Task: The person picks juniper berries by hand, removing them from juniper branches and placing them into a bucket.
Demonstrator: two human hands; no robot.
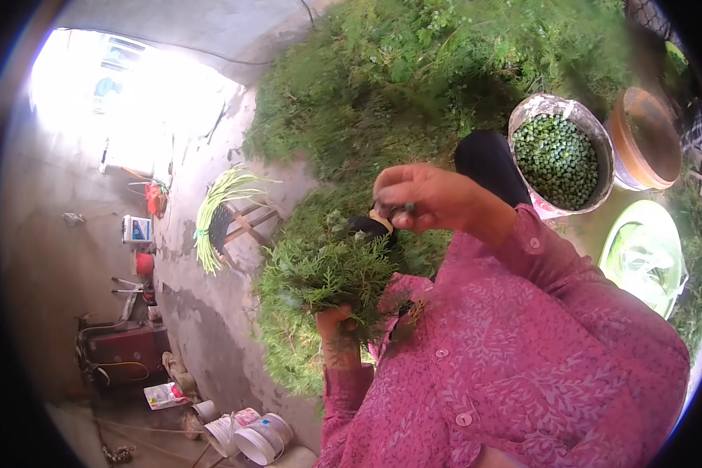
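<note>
My left hand (335, 324) is closed around the stems of a leafy evergreen sprig (327, 261), whose flat, scaly foliage fans out above the fist and hides part of the fingers. Higher up and to the right, my right hand (429, 199) is pinched closed, with a small blue-green cone (409, 207) showing at its fingers. It is apart from the sprig. A bucket (515, 125) filled with similar round green cones (554, 160) stands beyond my right forearm, beside my dark-clothed knee (487, 160).
A big heap of evergreen branches (382, 101) lies ahead. On the right are a tan bucket (651, 140) and a light-green basket (639, 226) with a plastic bag. Long green pods (210, 218) lie over a stool (249, 226). White buckets (261, 441) stand at lower left.
</note>
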